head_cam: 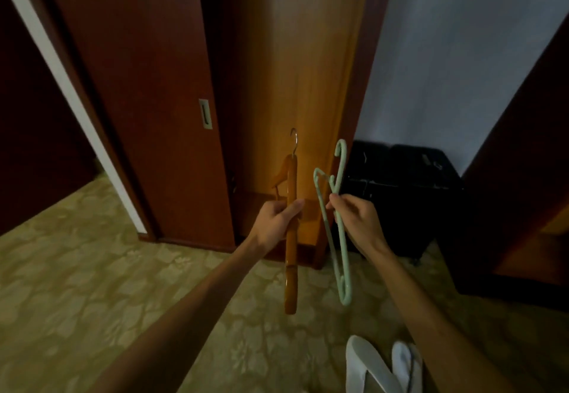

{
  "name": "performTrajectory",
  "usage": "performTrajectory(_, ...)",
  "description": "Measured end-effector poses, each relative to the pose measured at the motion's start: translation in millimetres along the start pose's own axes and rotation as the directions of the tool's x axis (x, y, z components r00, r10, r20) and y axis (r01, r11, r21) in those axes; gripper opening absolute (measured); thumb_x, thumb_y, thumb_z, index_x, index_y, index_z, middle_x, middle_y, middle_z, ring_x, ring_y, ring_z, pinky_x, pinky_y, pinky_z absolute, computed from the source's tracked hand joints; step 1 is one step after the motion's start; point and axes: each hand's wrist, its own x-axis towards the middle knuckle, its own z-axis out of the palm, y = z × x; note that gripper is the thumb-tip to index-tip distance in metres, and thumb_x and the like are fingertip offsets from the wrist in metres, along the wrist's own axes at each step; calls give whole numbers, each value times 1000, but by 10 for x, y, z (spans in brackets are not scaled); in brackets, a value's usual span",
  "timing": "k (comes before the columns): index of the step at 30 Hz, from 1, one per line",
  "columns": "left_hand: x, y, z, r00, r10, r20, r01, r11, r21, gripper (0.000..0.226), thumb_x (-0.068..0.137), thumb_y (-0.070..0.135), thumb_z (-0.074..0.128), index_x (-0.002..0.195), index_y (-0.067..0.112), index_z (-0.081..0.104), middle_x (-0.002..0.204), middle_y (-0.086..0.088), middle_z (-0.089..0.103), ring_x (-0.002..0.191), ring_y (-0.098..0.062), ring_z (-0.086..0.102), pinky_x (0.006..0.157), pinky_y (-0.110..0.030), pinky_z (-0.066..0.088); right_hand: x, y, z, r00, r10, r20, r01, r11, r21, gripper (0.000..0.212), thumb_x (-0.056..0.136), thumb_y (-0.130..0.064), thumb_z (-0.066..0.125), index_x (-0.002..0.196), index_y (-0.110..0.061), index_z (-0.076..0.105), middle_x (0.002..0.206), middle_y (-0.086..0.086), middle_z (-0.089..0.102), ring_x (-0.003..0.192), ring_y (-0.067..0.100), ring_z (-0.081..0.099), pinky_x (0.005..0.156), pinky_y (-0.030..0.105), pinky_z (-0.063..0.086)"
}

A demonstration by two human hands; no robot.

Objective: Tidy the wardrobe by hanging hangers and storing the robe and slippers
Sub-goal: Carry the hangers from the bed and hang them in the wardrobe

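My left hand (277,218) grips a wooden hanger (290,257) with a metal hook, held edge-on and upright in front of the open wardrobe (295,69). My right hand (357,220) pinches a pale green plastic hanger (338,238), also upright, its hook pointing up. The two hangers are side by side and apart. A pair of white slippers (378,365) lies on the carpet at the bottom right, partly behind my right forearm. No robe is in view.
The dark red sliding wardrobe door (147,90) with a recessed handle stands left of the opening. A black case (400,195) sits on the floor against the white wall at right. Dark wooden furniture (523,192) fills the right edge. Patterned carpet (92,285) covers the floor.
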Motion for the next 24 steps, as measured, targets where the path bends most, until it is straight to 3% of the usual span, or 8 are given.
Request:
performTrajectory(2, 419, 91, -77, 1000, 20, -2, -20, 1000, 11, 53, 92, 57, 61, 79, 6, 69, 74, -16, 65, 66, -34, 61, 69, -42, 53, 397, -18, -25, 1000, -16, -20, 16, 1000, -9, 29, 97, -40, 59, 83, -19, 73, 82, 2, 70, 78, 14, 65, 77, 33, 52)
performTrajectory(3, 630, 147, -114, 999, 39, -2, -39, 999, 8, 54, 92, 56, 62, 78, 5, 68, 73, -15, 65, 66, -33, 61, 69, -41, 52, 607, -26, -37, 999, -30, -25, 30, 1000, -9, 29, 97, -40, 59, 83, -19, 73, 80, -2, 71, 79, 15, 65, 80, 35, 53)
performTrajectory(8, 1820, 495, -321, 989, 143, 32, -146, 986, 80, 51, 94, 50, 61, 83, 1, 70, 68, -7, 61, 59, -19, 54, 59, -27, 44, 1809, -75, -15, 991, -127, -42, 128, 991, 26, 27, 99, -34, 58, 81, -19, 73, 65, -16, 64, 68, 5, 59, 72, 31, 46)
performTrajectory(12, 2870, 878, -530, 980, 192, 55, -197, 976, 93, 50, 92, 53, 63, 79, 5, 70, 70, -9, 61, 63, -22, 52, 54, -26, 40, 2911, -283, -19, 984, -147, -98, 154, 986, 71, 28, 98, -35, 59, 84, -16, 73, 63, -16, 63, 60, -3, 57, 70, 27, 44)
performTrajectory(15, 3590, 1256, -713, 963, 263, 53, -266, 961, 72, 58, 93, 53, 61, 85, -4, 70, 70, -12, 61, 60, -23, 52, 50, -21, 39, 3715, -577, -27, 975, -186, -117, 193, 980, 51, 28, 98, -38, 58, 86, -18, 74, 76, -18, 69, 73, -6, 62, 78, 26, 47)
performTrajectory(18, 4211, 1648, -888, 938, 339, 72, -343, 938, 47, 54, 96, 50, 57, 85, -1, 69, 71, -14, 59, 58, -21, 52, 51, -18, 42, 4421, -892, -43, 965, -222, -141, 228, 973, 29, 30, 99, -40, 56, 88, -18, 74, 81, -14, 68, 83, 4, 62, 88, 33, 49)
performTrajectory(21, 4795, 1995, -1031, 931, 360, 65, -362, 932, 12, 46, 98, 46, 56, 84, 3, 67, 67, -9, 59, 52, -12, 54, 49, -15, 43, 5032, -1161, -98, 958, -220, -185, 230, 972, 36, 33, 99, -42, 55, 89, -16, 73, 76, -7, 62, 77, 12, 59, 82, 35, 49)
performTrajectory(24, 5380, 2321, -1124, 921, 382, 73, -382, 924, -11, 43, 98, 45, 56, 82, 7, 66, 64, -2, 59, 51, -9, 55, 51, -16, 45, 5603, -1373, -197, 944, -248, -219, 265, 963, 50, 32, 99, -39, 56, 89, -14, 73, 72, -3, 60, 69, 10, 56, 68, 28, 47)
